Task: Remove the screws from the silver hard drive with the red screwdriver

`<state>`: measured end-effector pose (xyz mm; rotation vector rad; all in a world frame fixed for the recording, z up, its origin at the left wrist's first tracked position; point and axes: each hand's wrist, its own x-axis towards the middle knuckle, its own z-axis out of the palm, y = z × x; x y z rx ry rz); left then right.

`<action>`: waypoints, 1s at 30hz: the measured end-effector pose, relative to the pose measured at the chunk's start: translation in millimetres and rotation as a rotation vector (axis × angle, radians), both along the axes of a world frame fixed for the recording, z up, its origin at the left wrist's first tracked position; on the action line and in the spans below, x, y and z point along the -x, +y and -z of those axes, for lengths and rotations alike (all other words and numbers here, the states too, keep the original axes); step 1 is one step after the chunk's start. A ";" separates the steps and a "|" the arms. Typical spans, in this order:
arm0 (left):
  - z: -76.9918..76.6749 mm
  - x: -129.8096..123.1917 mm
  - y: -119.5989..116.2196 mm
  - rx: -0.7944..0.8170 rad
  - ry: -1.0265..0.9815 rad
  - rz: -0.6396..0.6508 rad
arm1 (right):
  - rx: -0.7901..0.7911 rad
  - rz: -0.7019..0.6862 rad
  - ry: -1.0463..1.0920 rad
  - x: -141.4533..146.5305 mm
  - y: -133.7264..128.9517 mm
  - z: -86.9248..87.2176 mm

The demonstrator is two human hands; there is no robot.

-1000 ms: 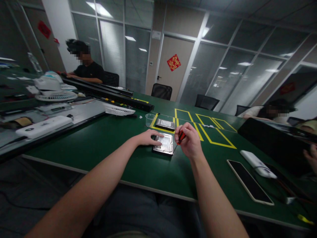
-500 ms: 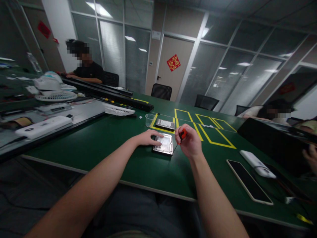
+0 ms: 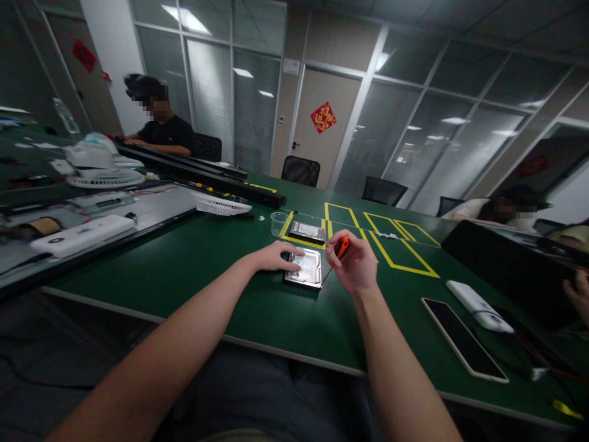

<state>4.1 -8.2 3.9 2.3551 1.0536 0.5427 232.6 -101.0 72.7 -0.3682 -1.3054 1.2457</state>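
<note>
A silver hard drive lies on the green table in front of me. My left hand holds it from its left side, thumb and fingers pressed on its upper face. My right hand is closed around the orange-and-black handle of a screwdriver. The screwdriver's thin shaft slants down to the drive's near right corner; whether the tip sits in a screw is too small to tell. Just behind lies a second hard drive with a white label, inside a yellow tape outline.
A clear plastic cup stands left of the second drive. Yellow tape boxes mark the table to the right. A phone and a white power bank lie at right. Fan parts and a large panel fill the left. Other people sit nearby.
The screwdriver handle has turned slightly in my right hand, showing more orange. My left hand and the hard drive stay in place.
</note>
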 end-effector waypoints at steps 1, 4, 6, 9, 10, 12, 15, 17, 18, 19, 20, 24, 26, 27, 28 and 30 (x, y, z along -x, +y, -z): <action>-0.4 0.1 -0.3 0.005 0.002 -0.003 | 0.004 0.004 -0.005 -0.2 0.2 0.1; -1.0 0.3 -1.2 0.011 -0.002 -0.003 | 0.007 0.040 -0.025 -0.3 0.2 2.1; -0.9 0.2 -1.6 0.004 -0.011 -0.001 | 0.001 0.064 -0.036 -0.2 -0.1 4.1; -0.9 -0.3 -2.3 -0.009 -0.014 -0.003 | -0.012 0.079 -0.037 -0.1 -0.3 6.5; -1.0 -0.5 -2.5 -0.011 -0.013 0.000 | -0.018 0.077 -0.036 0.0 -0.2 6.9; -1.2 -0.8 -2.9 -0.014 -0.013 0.006 | -0.027 0.070 -0.033 0.4 -0.3 6.7; -1.7 -1.1 -3.5 -0.003 -0.011 -0.002 | -0.023 0.055 -0.025 1.2 -0.6 4.6; -2.5 -1.1 -4.3 0.006 -0.004 -0.012 | -0.014 0.045 -0.019 1.4 -0.7 2.6; -2.9 -1.0 -4.7 0.008 0.000 -0.014 | -0.008 0.041 -0.017 1.3 -0.6 1.8; -3.3 -1.0 -5.2 0.007 0.003 -0.014 | -0.003 0.039 -0.017 1.2 -0.4 1.3; -3.6 -1.0 -5.5 0.003 0.004 -0.014 | 0.002 0.039 -0.018 1.0 -0.1 1.1; -3.3 -0.8 -5.2 0.005 -0.002 -0.015 | 0.004 0.060 -0.025 0.2 0.7 3.5; -2.7 -0.7 -4.5 0.009 -0.007 -0.013 | -0.006 0.062 -0.024 0.3 0.3 5.0; -2.6 -0.6 -4.3 0.010 -0.007 -0.012 | -0.013 0.061 -0.023 0.6 0.0 5.5; -2.6 -0.5 -4.2 0.012 -0.004 -0.010 | -0.020 0.060 -0.023 0.9 -0.4 5.6; -3.0 -0.5 -4.5 0.015 0.002 -0.012 | -0.027 0.058 -0.027 1.5 -1.0 4.9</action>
